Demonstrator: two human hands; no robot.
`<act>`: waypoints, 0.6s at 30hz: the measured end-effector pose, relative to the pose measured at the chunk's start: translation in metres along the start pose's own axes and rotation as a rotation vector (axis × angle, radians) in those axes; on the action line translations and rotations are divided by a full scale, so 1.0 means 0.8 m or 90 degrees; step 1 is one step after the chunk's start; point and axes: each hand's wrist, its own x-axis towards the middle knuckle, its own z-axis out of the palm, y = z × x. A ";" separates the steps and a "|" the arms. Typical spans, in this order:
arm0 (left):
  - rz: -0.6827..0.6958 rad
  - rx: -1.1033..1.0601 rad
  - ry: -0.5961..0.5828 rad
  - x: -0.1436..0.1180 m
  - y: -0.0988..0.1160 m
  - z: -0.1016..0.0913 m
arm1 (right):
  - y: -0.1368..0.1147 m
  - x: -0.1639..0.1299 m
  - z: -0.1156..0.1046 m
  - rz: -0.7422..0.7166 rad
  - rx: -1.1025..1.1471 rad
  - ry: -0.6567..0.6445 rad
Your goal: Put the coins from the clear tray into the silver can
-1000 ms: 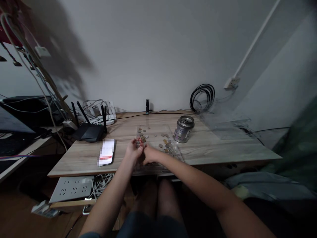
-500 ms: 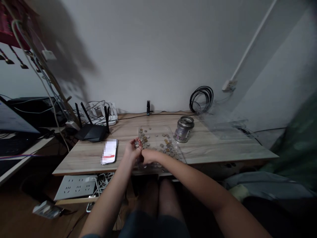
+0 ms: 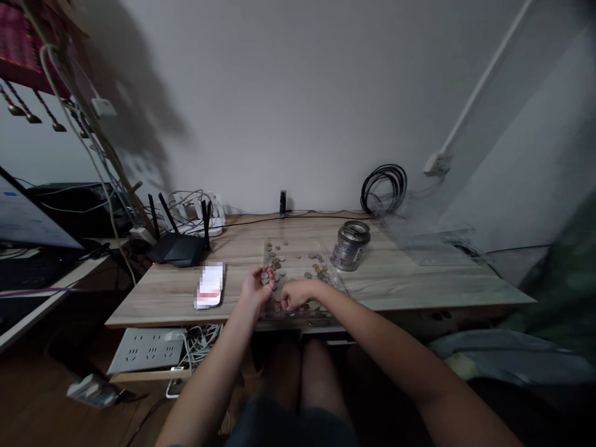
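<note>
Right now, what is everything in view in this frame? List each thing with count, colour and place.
Light wood-grain desk: one, centre.
Clear plastic tray: one, desk middle, under the coins.
Loose round metal coins: many, silver and brass, scattered in the tray.
Silver metal tin with open top: one, right of the tray.
Smartphone, screen lit white: one, left of the tray.
Black router with antennas: one, desk back left.
Coiled black cable: one, against the wall.
White power strip: one, shelf below the desk's left edge.
Left hand: palm up, coins in its grip.
Right hand: fingers curled over the tray's near edge; contents hidden.
</note>
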 end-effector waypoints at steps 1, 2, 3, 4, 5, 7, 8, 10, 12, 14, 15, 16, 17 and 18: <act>-0.004 -0.006 0.000 -0.001 -0.001 -0.001 | 0.005 -0.004 -0.003 0.011 0.045 0.019; -0.009 -0.009 0.001 -0.002 -0.003 -0.001 | 0.008 -0.007 -0.008 0.020 0.096 0.071; -0.014 -0.006 0.000 -0.002 -0.006 -0.001 | 0.011 -0.009 -0.014 0.020 0.146 0.148; -0.020 -0.001 -0.001 -0.003 -0.009 0.000 | 0.012 -0.010 -0.022 0.004 0.192 0.233; -0.028 0.006 -0.007 -0.003 -0.013 0.002 | 0.012 -0.009 -0.030 -0.026 0.232 0.309; -0.045 0.010 -0.025 -0.004 -0.021 0.007 | 0.012 0.000 -0.049 -0.090 0.275 0.411; -0.046 0.000 -0.030 -0.004 -0.024 0.010 | 0.012 0.008 -0.058 -0.095 0.262 0.439; -0.029 -0.036 -0.017 -0.004 -0.027 0.013 | 0.016 0.027 -0.074 -0.034 0.180 0.487; -0.013 -0.065 0.005 -0.007 -0.025 0.013 | 0.023 0.048 -0.083 0.038 0.091 0.501; -0.017 -0.065 -0.005 -0.013 -0.020 0.008 | 0.030 0.065 -0.085 0.060 0.011 0.451; -0.022 -0.059 -0.022 -0.017 -0.016 0.004 | 0.033 0.070 -0.084 0.056 -0.029 0.419; -0.025 -0.053 -0.038 -0.021 -0.013 0.001 | 0.034 0.073 -0.081 0.051 -0.074 0.384; -0.026 -0.046 -0.049 -0.025 -0.010 -0.001 | 0.033 0.074 -0.078 0.045 -0.113 0.351; -0.026 -0.039 -0.057 -0.029 -0.008 -0.003 | 0.032 0.072 -0.073 0.039 -0.135 0.324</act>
